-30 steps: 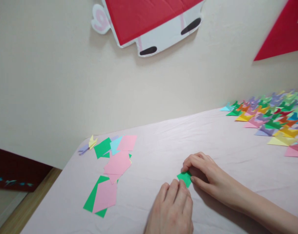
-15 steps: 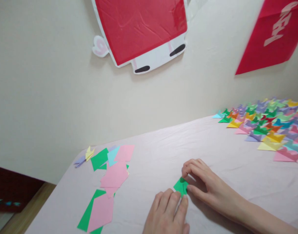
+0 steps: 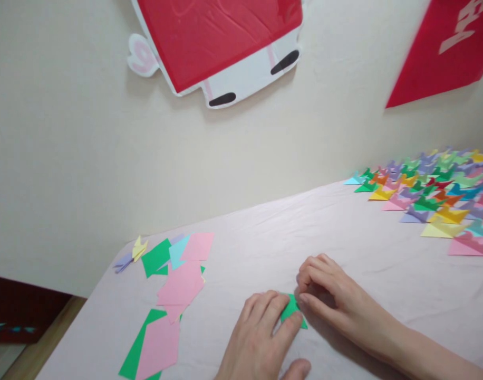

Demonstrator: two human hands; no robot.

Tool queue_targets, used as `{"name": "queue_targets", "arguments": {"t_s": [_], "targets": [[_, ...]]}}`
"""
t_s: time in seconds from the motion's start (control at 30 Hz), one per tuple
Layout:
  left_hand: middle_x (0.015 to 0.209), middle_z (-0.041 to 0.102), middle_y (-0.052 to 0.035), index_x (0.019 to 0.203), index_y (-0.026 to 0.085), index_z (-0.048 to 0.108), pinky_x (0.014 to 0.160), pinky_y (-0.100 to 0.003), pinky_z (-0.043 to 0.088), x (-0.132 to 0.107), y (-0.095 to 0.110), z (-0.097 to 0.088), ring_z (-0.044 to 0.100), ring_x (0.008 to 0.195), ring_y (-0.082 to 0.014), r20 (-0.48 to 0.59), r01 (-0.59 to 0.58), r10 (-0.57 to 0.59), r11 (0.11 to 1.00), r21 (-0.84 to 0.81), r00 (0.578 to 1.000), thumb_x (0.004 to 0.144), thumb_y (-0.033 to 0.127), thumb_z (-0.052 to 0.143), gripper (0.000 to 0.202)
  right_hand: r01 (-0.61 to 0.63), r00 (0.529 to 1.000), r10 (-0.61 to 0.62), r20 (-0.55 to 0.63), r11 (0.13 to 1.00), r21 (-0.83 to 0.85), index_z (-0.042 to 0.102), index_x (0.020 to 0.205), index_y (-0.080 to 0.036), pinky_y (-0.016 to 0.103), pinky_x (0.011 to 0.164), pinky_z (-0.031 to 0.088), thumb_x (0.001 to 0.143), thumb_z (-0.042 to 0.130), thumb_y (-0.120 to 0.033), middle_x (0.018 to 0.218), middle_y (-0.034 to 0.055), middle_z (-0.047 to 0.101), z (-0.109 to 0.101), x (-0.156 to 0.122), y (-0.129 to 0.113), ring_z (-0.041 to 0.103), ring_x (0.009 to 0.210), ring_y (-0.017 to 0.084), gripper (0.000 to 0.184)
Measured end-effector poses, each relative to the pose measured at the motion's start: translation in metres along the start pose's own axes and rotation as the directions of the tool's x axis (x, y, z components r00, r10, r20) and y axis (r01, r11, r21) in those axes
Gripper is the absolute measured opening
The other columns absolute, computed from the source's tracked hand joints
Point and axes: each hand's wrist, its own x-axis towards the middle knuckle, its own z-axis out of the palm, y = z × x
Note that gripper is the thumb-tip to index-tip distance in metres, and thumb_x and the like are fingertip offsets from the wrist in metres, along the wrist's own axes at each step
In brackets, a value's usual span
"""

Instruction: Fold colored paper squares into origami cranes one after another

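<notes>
A small folded green paper (image 3: pixel 292 311) lies on the pale pink tablecloth (image 3: pixel 368 253) near the front edge. My left hand (image 3: pixel 261 340) covers its left side, the fingers curled down and pressing on it. My right hand (image 3: pixel 332 298) comes in from the right, its fingertips bent and pinching the paper's upper right corner. Most of the paper is hidden under both hands.
Loose pink, green and light blue paper squares (image 3: pixel 178 287) lie scattered at the left, with a small yellow and purple folded piece (image 3: pixel 133 252) beside them. Several rows of folded colourful paper shapes (image 3: pixel 435 200) fill the far right. A wall with red decorations (image 3: pixel 221 42) stands behind.
My left hand has slid forward over the green paper, covering more of it. My right hand's fingertips have closed in on the paper's corner. The view has shifted slightly.
</notes>
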Motion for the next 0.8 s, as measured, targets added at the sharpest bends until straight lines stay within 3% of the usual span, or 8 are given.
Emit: {"name": "queue_targets", "arguments": {"t_s": [0.1,0.23,0.33,0.5,0.8], "targets": [[0.097,0.063,-0.0074,0.114,0.018,0.059,0.079,-0.039,0.049,-0.0016,0.0029,0.0,0.056,0.092,-0.0245,-0.022,0.101,-0.102,0.995,-0.015,0.995,0.088,0.025,0.056,0.027,0.05,0.996,-0.053,0.067,0.998,0.04,0.055,0.082,-0.022,0.035,0.079,0.043,0.087,0.058,-0.012,0.085,0.0014,0.061,-0.0014,-0.0026,-0.0036,0.053,0.087,0.02,0.012],[0.089,0.06,-0.006,0.099,0.017,0.059,0.073,-0.039,0.048,-0.0031,0.0047,0.0017,0.054,0.085,-0.024,-0.08,0.176,-0.179,0.984,-0.042,0.981,0.087,0.019,0.054,0.013,0.112,0.985,-0.114,0.13,0.993,0.021,0.06,0.086,-0.023,0.035,0.081,0.043,0.084,0.061,-0.009,0.089,0.0017,0.062,0.0009,-0.0036,-0.0042,0.053,0.091,0.021,0.014],[0.095,0.06,-0.0068,0.094,0.017,0.058,0.076,-0.038,0.047,-0.0017,0.0047,0.0007,0.054,0.089,-0.0235,-0.12,0.171,-0.182,0.981,-0.094,0.976,0.09,0.024,0.056,0.008,0.117,0.985,-0.117,0.13,0.993,0.013,0.061,0.083,-0.023,0.037,0.081,0.043,0.087,0.056,-0.009,0.087,0.0025,0.063,0.0025,-0.0021,-0.0027,0.054,0.09,0.021,0.016],[0.095,0.061,-0.0057,0.095,0.017,0.057,0.074,-0.037,0.046,0.0032,0.0054,0.0015,0.054,0.088,-0.0228,-0.114,0.168,-0.189,0.971,-0.171,0.975,0.088,0.038,0.065,0.023,0.089,0.986,-0.089,0.143,0.996,0.002,0.064,0.082,-0.024,0.039,0.081,0.043,0.088,0.055,-0.011,0.088,0.0035,0.064,0.0031,-0.0008,-0.0016,0.054,0.089,0.022,0.016],[0.087,0.061,-0.003,0.085,0.017,0.057,0.071,-0.034,0.042,0.0045,0.0059,0.0021,0.053,0.083,-0.019,-0.2,0.152,-0.194,0.966,-0.211,0.96,0.094,0.019,0.053,0.01,0.01,0.98,-0.013,0.2,1.0,0.016,0.064,0.086,-0.025,0.041,0.088,0.041,0.083,0.063,-0.015,0.091,0.0021,0.064,0.0008,0.0006,-0.0012,0.053,0.095,0.023,0.01]]}}
